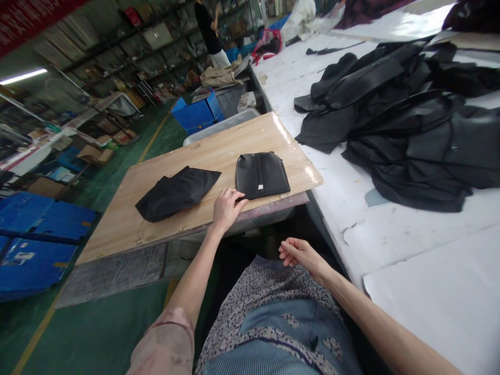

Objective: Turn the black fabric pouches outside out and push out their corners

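Note:
A flat black fabric piece (269, 174) lies at the right end of the wooden board, with a strip down its middle and a small white label on it. My left hand (227, 208) pinches its near left corner between thumb and fingers. Left of it rests a loose black fabric piece (175, 192), folded and uneven. Over my lap, off the board's near edge, hovers my right hand (299, 252); its fingers are curled and nothing shows in them.
The wooden board (128, 208) butts against a long white table (328, 203) on my right. A heap of black fabric (422, 130) covers part of that table. Blue boxes (35, 242) stand at the left, and another blue bin (197, 112) behind the board. Farther back stands a person (209, 28).

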A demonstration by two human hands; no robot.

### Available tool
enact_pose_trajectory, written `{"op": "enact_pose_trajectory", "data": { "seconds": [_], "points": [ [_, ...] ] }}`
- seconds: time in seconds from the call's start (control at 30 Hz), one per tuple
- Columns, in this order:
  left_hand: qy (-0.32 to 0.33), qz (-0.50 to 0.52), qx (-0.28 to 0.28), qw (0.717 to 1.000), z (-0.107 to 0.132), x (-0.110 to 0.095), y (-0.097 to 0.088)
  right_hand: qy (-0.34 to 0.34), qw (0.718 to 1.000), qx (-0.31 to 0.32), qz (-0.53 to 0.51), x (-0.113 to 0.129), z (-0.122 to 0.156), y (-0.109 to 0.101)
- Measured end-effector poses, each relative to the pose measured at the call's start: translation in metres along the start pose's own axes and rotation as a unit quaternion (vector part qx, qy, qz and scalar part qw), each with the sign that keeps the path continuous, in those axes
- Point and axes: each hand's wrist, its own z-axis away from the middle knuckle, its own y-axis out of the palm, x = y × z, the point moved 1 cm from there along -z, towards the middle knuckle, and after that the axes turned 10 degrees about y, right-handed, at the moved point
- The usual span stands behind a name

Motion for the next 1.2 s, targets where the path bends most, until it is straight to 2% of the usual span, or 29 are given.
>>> {"op": "enact_pose_trajectory", "data": {
  "seconds": [0.13,0.23,0.3,0.4,0.5,0.6,0.73,0.97,1.2],
  "points": [
    [-0.041,0.073,-0.061,0.995,0.004,-0.007,0.001,-0.001,1.000,-0.003,-0.005,-0.001,-0.001,-0.001],
    [-0.069,0.153,-0.088,0.982,0.017,-0.024,-0.012,0.002,0.999,-0.002,-0.040,0.001,0.000,0.000],
    [-0.079,0.198,-0.067,0.975,0.031,-0.038,-0.026,0.001,0.994,0.001,-0.105,0.004,-0.001,-0.001],
    [-0.087,0.280,0.009,0.956,0.054,-0.056,-0.049,-0.010,0.976,-0.024,-0.216,0.011,-0.002,-0.007],
    [-0.125,0.334,0.069,0.932,0.078,-0.062,-0.065,-0.016,0.967,-0.050,-0.249,0.018,-0.001,-0.012],
    [-0.163,0.360,0.122,0.911,0.097,-0.063,-0.074,0.008,0.966,-0.016,-0.260,0.023,0.003,-0.013],
    [-0.139,0.422,0.206,0.872,0.112,-0.064,-0.077,0.056,0.954,0.027,-0.293,0.023,0.009,-0.008],
    [-0.181,0.406,0.191,0.875,0.127,-0.059,-0.072,0.055,0.954,0.016,-0.296,0.022,0.009,-0.008],
    [-0.221,0.371,0.159,0.888,0.133,-0.054,-0.072,0.009,0.973,0.040,-0.228,0.018,0.005,-0.012]
  ]
}}
